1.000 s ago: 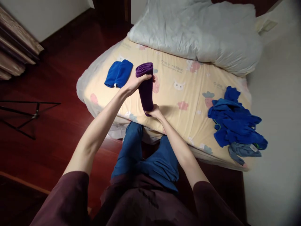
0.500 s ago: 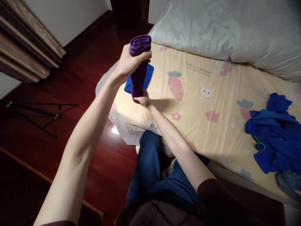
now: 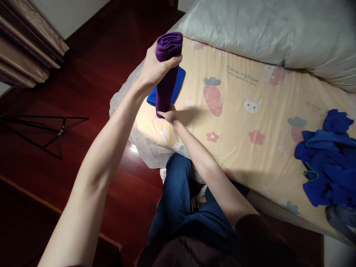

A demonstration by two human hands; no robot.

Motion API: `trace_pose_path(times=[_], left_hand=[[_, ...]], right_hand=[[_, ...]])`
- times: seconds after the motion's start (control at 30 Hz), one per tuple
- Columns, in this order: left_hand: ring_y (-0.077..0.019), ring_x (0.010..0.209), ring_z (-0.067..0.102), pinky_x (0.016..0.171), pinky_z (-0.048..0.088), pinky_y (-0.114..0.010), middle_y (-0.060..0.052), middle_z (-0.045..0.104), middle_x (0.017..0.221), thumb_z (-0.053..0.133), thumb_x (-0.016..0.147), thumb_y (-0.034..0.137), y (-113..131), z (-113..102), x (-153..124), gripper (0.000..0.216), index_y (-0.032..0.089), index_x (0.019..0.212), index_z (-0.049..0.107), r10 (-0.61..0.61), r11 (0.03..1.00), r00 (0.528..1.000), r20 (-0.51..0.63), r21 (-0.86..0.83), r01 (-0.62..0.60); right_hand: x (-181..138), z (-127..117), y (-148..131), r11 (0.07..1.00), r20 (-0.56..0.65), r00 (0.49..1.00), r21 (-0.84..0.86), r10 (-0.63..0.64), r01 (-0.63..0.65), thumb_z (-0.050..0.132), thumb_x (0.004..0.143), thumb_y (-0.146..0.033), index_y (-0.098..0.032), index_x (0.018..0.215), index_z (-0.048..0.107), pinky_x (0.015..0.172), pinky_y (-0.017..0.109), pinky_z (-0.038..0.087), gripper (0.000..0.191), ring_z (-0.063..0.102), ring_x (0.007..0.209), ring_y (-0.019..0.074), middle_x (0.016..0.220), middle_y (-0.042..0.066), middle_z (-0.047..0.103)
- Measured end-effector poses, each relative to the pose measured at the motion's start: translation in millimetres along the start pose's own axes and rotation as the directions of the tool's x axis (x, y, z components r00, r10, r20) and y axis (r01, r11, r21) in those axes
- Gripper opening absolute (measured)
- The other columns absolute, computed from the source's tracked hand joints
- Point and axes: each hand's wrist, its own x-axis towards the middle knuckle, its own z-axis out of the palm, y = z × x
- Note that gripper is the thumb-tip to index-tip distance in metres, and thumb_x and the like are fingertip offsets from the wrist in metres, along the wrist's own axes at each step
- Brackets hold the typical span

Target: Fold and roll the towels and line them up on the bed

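A rolled or folded purple cloth [image 3: 166,87] stands upright in front of me, its spiralled layers showing at the top end. My left hand [image 3: 158,66] is wrapped round its upper part, thumb across the near side. Lower down, my right hand [image 3: 169,114] grips the bottom end, with its fingers partly hidden behind the cloth. Behind the purple cloth a flat, folded blue cloth [image 3: 180,81] lies on the bed, partly covered from view.
The bed [image 3: 236,148] has a yellow sheet with carrots and rabbits. A heap of blue clothes [image 3: 330,159] lies at its right, and a pale grey quilt [image 3: 250,29] along the back. Black tripod legs [image 3: 59,131] stand on the dark red floor, near a curtain [image 3: 25,48].
The view has shifted slightly, so the bed and clothes sit a little further right. Both hands keep their hold on the purple cloth, which appears slightly higher in view.
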Motion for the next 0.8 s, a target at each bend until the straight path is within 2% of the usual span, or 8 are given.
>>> trace_pose_path(times=[0.07,0.13,0.27,0.33,0.43,0.5,0.67,0.8], left_hand=[[-0.03,0.158,0.031,0.128,0.035,-0.045,-0.001,0.047,0.161,0.082,0.071,0.073,-16,-13,6,0.107,0.038,0.159,0.03,0.009,0.996,0.996,-0.091,0.089,-0.001],[-0.0269,0.165,0.004,0.134,0.021,-0.041,-0.008,0.018,0.174,0.079,0.07,0.081,-27,-25,1,0.133,0.026,0.165,0.003,0.028,0.991,0.968,-0.25,0.137,0.006],[-0.0252,0.163,0.011,0.136,0.011,-0.038,-0.001,0.017,0.175,0.061,0.089,0.079,-26,-20,-40,0.101,0.03,0.164,0.014,0.271,0.944,0.809,-0.522,0.31,-0.116],[-0.0295,0.161,0.02,0.136,0.012,-0.044,-0.002,0.029,0.171,0.059,0.095,0.069,-25,-1,-66,0.08,0.028,0.159,0.034,0.325,0.919,0.837,-0.441,0.357,-0.169],[-0.0397,0.157,0.026,0.135,0.01,-0.057,-0.005,0.048,0.16,0.073,0.086,0.056,-43,35,-99,0.059,0.026,0.136,0.064,0.161,0.941,0.987,-0.023,0.306,-0.146],[-0.0441,0.156,0.028,0.133,0.005,-0.063,-0.006,0.054,0.156,0.077,0.079,0.045,-68,56,-113,0.048,0.026,0.122,0.073,0.033,0.95,0.983,0.179,0.299,-0.087],[-0.0473,0.158,0.02,0.129,0.001,-0.069,-0.011,0.044,0.164,0.067,0.077,0.027,-121,82,-130,0.048,0.021,0.124,0.075,-0.129,0.847,0.967,0.219,0.531,-0.007],[-0.0461,0.158,0.019,0.125,0.004,-0.073,-0.013,0.04,0.166,0.058,0.085,0.028,-114,84,-128,0.051,0.017,0.133,0.07,-0.145,0.721,0.958,0.249,0.69,-0.071]], right_hand=[[-9,-5,4,0.996,-0.065,0.998,-0.09,-0.019,0.013,0.086,0.075,-0.036,-0.018,0.154,0.042,0.104,0.041,0.058,0.092,0.065,0.126,0.029,0.143,0.014,0.063],[-31,-18,12,0.987,-0.143,0.99,-0.16,-0.012,-0.011,0.086,0.075,-0.039,-0.02,0.165,0.023,0.109,0.047,0.054,0.111,0.056,0.138,0.0346,0.156,0.018,0.049],[-107,-58,36,0.96,-0.195,0.98,-0.264,0.043,-0.095,0.082,0.078,-0.048,-0.019,0.169,0.002,0.115,0.053,0.048,0.125,0.045,0.148,0.0373,0.167,0.023,0.03],[-152,-79,45,0.932,-0.186,0.979,-0.335,0.083,-0.142,0.077,0.082,-0.048,-0.021,0.17,-0.001,0.115,0.051,0.049,0.12,0.047,0.147,0.0341,0.168,0.023,0.029],[-218,-108,57,0.909,-0.184,0.975,-0.372,0.126,-0.188,0.071,0.086,-0.045,-0.027,0.171,0.007,0.116,0.051,0.05,0.107,0.049,0.147,0.0318,0.167,0.018,0.034],[-261,-127,67,0.919,-0.21,0.967,-0.333,0.146,-0.211,0.067,0.088,-0.045,-0.032,0.169,0.016,0.116,0.05,0.051,0.097,0.052,0.145,0.0306,0.163,0.015,0.042],[-353,-170,104,0.954,-0.308,0.936,-0.184,0.172,-0.236,0.063,0.091,-0.047,-0.041,0.16,0.036,0.112,0.051,0.056,0.074,0.06,0.136,0.0303,0.154,0.01,0.054],[-406,-198,135,0.945,-0.432,0.887,-0.188,0.165,-0.267,0.063,0.092,-0.044,-0.029,0.151,0.052,0.108,0.056,0.056,0.061,0.062,0.131,0.0331,0.146,0.015,0.06]])
